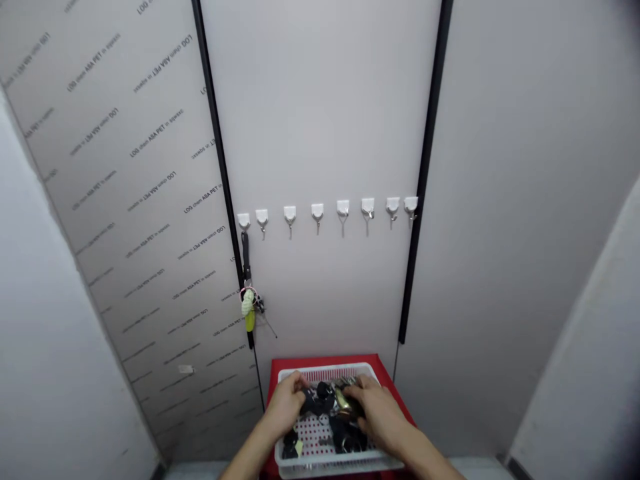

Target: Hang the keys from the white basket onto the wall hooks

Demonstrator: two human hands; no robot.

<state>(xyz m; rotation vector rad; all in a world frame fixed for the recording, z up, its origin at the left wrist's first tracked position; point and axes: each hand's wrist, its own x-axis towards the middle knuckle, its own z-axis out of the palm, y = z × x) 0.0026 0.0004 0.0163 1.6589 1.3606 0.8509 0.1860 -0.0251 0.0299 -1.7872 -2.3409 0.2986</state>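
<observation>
A white slotted plastic basket (313, 460) stands below the wall, full of dark keychains and metal pieces. Inside its left side, my left hand (286, 405) has its fingers curled round a black keychain (313, 402); the fingertips are partly hidden. On the basket's right side, my right hand (380, 412) closes over a bunch of keys (343, 400) with a gold, shiny piece. Below them in the basket lies another black keychain (345, 437) with a metal ring. A small dark item with a yellow tag (299, 447) rests in the near left corner.
The basket sits on a red surface (375, 363). A row of several white adhesive hooks (317, 211) crosses the grey wall panel. From the leftmost hook hangs a black strap (245, 253) with a keychain with pale green and yellow parts (249, 310). Black strips (425, 167) edge the panel.
</observation>
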